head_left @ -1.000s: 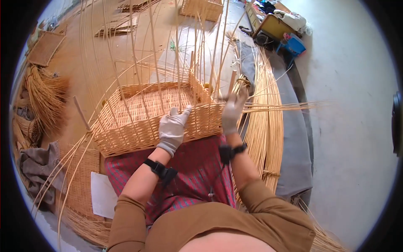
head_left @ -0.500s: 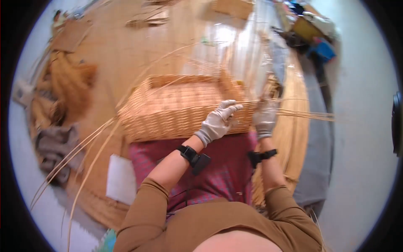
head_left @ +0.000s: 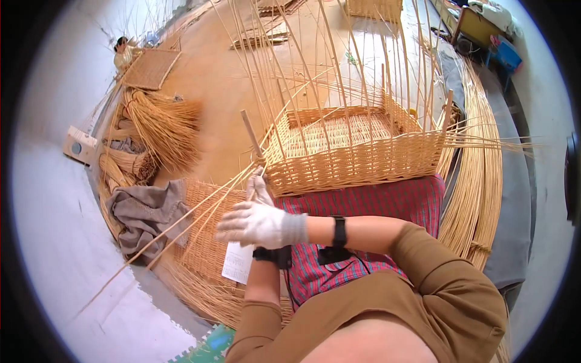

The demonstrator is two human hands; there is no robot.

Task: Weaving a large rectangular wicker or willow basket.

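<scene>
While the basket (head_left: 354, 160) rests on the plaid cloth (head_left: 387, 206), probably for support, your right hand (head_left: 260, 225) spreads wide beside loose strands (head_left: 181, 220); your left hand (head_left: 259, 190), partly hidden, is at the basket's left corner, its grip unclear.

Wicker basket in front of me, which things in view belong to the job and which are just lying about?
Likely part of the job:
unfinished wicker basket
wooden stick at its near left corner
cane strands trailing left
white gloves

Apparently just lying about:
grey cloth
white paper sheet
blue plastic container
</scene>
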